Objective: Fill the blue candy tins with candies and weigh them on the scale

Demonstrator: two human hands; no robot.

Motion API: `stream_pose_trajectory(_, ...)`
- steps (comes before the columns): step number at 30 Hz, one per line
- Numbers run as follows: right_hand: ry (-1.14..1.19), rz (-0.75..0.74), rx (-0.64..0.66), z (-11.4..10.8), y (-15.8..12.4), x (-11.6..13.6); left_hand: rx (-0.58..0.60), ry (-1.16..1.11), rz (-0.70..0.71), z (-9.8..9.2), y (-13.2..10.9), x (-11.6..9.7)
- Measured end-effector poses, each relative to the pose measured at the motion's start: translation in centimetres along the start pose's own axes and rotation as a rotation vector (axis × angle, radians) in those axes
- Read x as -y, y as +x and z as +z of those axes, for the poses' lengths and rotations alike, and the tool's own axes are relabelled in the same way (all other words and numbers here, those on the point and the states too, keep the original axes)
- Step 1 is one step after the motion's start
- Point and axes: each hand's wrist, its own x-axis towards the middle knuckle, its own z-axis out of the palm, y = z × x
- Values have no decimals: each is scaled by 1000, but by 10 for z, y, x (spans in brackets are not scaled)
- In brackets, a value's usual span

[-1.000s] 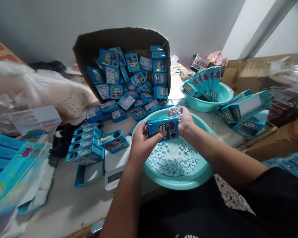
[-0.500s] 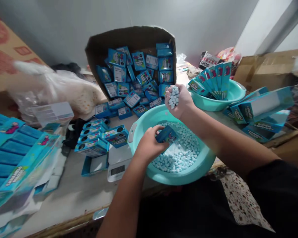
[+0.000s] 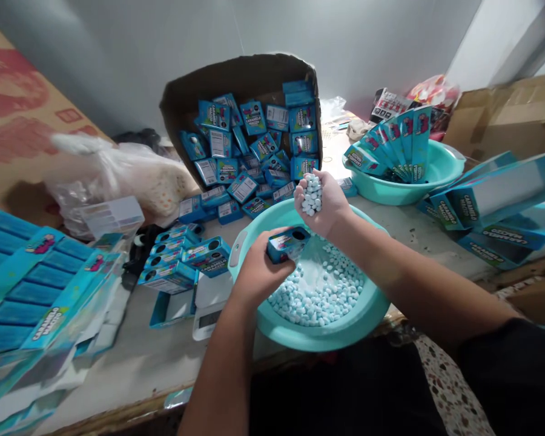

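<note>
My left hand (image 3: 257,272) is wrapped round a small blue candy box (image 3: 289,241), holding it over the turquoise basin (image 3: 322,344). A black round mark shows on the box's upper narrow side. Cupped palm-up beyond the box, my right hand (image 3: 331,204) carries a heap of pale blue candies (image 3: 312,195), its fingers curled round them. More loose candies (image 3: 313,306) cover much of the basin's bottom, with a bare patch in the middle. The box and the handful are close but apart.
Behind the basin, an open carton (image 3: 240,69) is full of blue boxes. Left of it are a white scale (image 3: 205,324), a group of boxes (image 3: 168,275) and display trays (image 3: 40,278). A second basin (image 3: 390,192) and folded cardboard displays (image 3: 495,206) stand right.
My left hand has turned the box so its narrow marked side faces up. My right hand has come slightly lower, still full of candies. The view has shifted a little.
</note>
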Motion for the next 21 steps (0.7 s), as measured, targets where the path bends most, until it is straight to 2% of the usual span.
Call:
stream_pose_trajectory(12, -174, -44, 31, -4, -1, -18, -97, 71, 22, 3, 3, 5)
stream_pose_trajectory(21, -198, -49, 0, -4, -4, -17, -106, 95, 54, 2, 2, 3)
